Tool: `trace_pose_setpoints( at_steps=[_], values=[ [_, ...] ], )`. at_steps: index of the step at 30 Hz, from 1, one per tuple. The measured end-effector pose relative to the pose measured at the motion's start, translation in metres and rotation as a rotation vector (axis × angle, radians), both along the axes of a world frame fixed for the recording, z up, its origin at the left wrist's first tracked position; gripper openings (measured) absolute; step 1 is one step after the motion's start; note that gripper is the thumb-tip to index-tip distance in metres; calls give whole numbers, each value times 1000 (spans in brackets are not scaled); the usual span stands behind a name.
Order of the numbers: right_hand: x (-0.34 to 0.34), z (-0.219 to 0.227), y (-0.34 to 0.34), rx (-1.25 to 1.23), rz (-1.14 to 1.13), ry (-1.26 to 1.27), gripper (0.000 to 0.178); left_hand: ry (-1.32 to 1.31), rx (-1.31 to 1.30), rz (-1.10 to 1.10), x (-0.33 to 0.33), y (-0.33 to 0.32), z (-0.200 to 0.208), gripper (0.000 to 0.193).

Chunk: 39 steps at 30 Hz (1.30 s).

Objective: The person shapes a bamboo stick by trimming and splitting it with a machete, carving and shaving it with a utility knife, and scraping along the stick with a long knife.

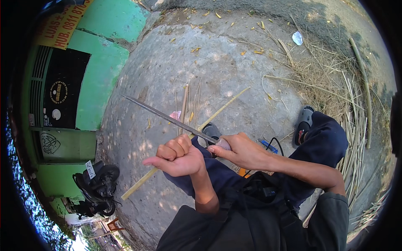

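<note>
My left hand (pixel 178 157) is a closed fist, thumb stretched out to the left. Through or just behind this fist runs a long yellowish strip (pixel 228 101) that looks like split bamboo, slanting from lower left to upper right. The curled fingers hide the part where they meet it. My right hand (pixel 245 152) is wrapped around the handle of a long, narrow-bladed knife (pixel 165 117). Its dark blade points to the upper left, crossing over the strip beyond my left fist.
Thin strips (pixel 184 102) and a pink scrap (pixel 176 114) lie on the concrete ahead. Rightward are shavings (pixel 322 83), long strips (pixel 354 154) and a pole (pixel 362 83). A blue object (pixel 268 145) lies between my legs. A motorcycle (pixel 98 188) stands left by a green wall (pixel 98 58).
</note>
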State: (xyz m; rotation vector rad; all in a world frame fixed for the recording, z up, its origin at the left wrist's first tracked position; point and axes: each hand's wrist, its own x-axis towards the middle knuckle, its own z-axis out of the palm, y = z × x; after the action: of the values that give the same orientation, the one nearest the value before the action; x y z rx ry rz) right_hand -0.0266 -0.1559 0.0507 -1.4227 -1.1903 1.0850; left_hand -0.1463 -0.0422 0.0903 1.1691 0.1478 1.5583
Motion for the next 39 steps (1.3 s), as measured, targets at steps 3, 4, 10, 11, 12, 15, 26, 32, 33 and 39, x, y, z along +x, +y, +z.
trace_pose_setpoints(
  at_steps=[3, 4, 10, 11, 12, 15, 26, 32, 33, 39],
  values=[
    [-3, 3, 1, -65, 18, -54, 52, 12, 2, -15, -13, 5, -4, 64],
    [-4, 5, 2, -95, 42, -78, 52, 38, 12, -87, -18, 6, -4, 64],
    [-4, 2, 2, 12, -16, -23, 59, 310, 167, -178, -36, 5, 16, 61],
    [-3, 5, 3, 16, -10, -29, 59, 333, 182, -213, -39, 6, 20, 61],
    [-2, 10, 2, 7, -3, -19, 57, 329, 184, -205, -43, 7, 24, 61],
    [0, 15, 4, -22, 13, -12, 53, 304, 228, -55, -54, 11, 39, 63],
    [-3, 2, 1, 62, 7, 3, 52, -123, 180, -245, -54, -8, 59, 80],
    [-5, 26, -7, 30, 138, 7, 58, -67, 128, -168, -51, -9, 66, 76],
    [-9, 23, -9, 42, 124, -1, 58, -61, 124, -172, -48, -11, 66, 76],
    [-12, 8, -3, -27, 36, 61, 60, -105, 65, 76, -38, -23, 63, 74]
  ],
)
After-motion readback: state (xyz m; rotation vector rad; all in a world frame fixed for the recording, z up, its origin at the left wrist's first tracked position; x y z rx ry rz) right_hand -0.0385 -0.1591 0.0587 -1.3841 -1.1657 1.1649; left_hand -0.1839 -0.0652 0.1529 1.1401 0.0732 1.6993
